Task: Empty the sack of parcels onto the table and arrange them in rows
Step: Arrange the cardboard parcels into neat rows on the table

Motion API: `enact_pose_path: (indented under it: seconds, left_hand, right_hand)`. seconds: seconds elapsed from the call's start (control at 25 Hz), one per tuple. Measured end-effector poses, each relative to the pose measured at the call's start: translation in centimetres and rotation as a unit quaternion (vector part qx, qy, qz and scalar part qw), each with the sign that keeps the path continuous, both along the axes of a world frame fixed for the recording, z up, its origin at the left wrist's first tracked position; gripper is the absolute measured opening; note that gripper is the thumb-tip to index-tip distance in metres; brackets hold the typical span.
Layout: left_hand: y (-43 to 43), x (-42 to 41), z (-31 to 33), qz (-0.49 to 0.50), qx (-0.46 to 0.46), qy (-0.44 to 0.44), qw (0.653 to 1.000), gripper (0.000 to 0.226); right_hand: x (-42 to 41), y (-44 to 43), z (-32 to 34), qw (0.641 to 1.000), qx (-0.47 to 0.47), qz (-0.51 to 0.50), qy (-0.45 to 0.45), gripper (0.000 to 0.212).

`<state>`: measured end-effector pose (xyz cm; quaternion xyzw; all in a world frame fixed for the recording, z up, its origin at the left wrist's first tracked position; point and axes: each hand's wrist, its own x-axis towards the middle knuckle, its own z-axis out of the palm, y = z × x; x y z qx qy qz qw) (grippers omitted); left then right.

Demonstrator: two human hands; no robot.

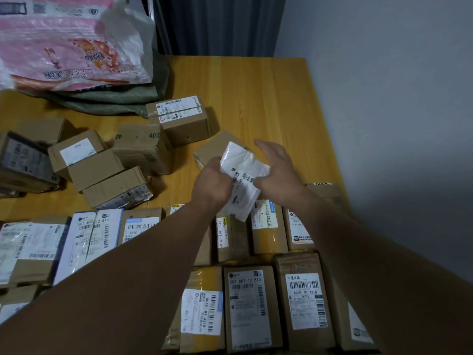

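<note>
- The white pouch (pixel 242 162), a soft plastic mailer with a barcode label, is held above the table (pixel 268 93), over the far edge of the rows (pixel 268 234) and just near a loose brown box (pixel 215 147).
- The left hand (pixel 212 183) grips its left edge, fingers curled round the plastic.
- The right hand (pixel 281 175) sits at its right edge, thumb on the label and fingers fairly straight towards the far side. Whether they pinch it I cannot tell.
- Likely handling: light and limp. The film looks slick and crumpled, so it may sag or slide if held by one corner.
- Best hold is probably across the middle or on both side edges, label up, then laid flat.
- The stiff boxes (pixel 143 147) lying unsorted far left, near the sack (pixel 107 98), should take a plain grasp on opposite faces.
</note>
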<state>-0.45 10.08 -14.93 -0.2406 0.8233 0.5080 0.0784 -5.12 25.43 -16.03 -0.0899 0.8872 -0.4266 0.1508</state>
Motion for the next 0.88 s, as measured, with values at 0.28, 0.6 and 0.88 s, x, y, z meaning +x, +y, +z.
enact_pose_path:
  seconds: [0.28, 0.6, 0.88]
  left_hand:
    - [1.4, -2.1, 0.2, 0.006, -0.089, -0.002, 0.996, 0.066]
    - [5.6, -4.1, -4.6, -0.103, -0.058, -0.047, 0.992, 0.051]
    - [6.8, -5.0, -7.8, -0.172, -0.126, -0.084, 0.973, 0.049]
  right_hand:
    - [-2.7, 3.0, 0.3, 0.988, -0.018, -0.094, -0.121, 0.018]
    - [-8.1, 7.7, -1.2, 0.956, 0.04, -0.276, -0.09, 0.035]
    - [-7.5, 8.4, -6.1, 0.963, 0.245, -0.115, -0.02, 0.047]
